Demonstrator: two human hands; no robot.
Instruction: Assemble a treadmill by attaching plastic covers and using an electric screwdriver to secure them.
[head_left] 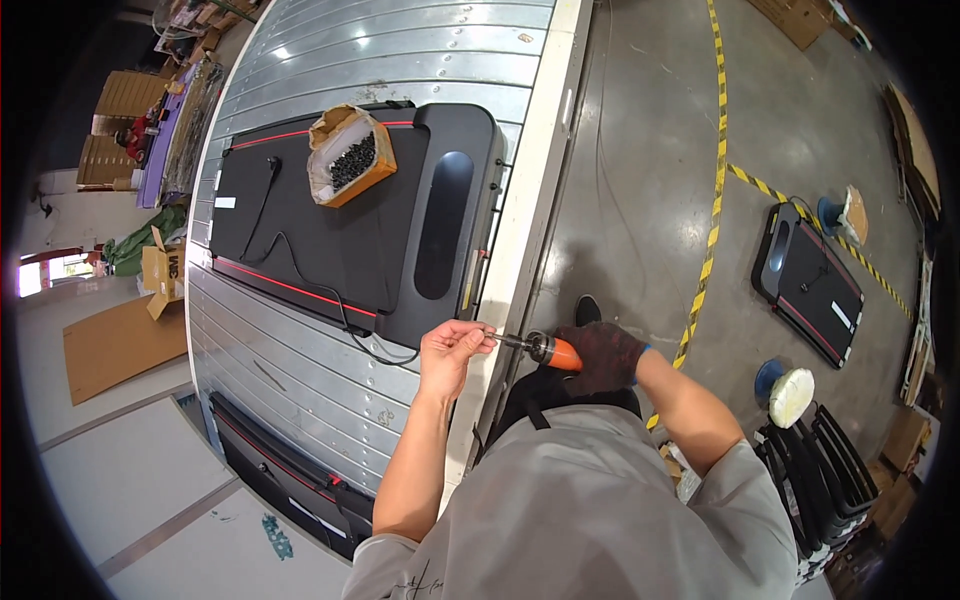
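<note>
Hands meet at centre frame: the gloved right hand (600, 357) grips an orange-handled screwdriver (540, 348), its tip pinched by the bare left hand (452, 347). Just above lies a black walking-pad treadmill (350, 220) on a roller conveyor (400, 50), carrying a box of screws (350, 155).

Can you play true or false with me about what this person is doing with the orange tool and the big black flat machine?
1. The right hand wears a dark glove and holds an orange-handled screwdriver. True.
2. The left hand wears a glove too. False: it is bare, and its fingers pinch at the screwdriver's tip.
3. A cardboard box of small black screws sits on top of the black flat machine. True.
4. The machine lies on the grey floor. False: it lies on a metal roller conveyor.
5. A black cable runs across the machine's top. True.
6. The yellow-and-black tape is stuck on the conveyor. False: it runs along the floor.
</note>
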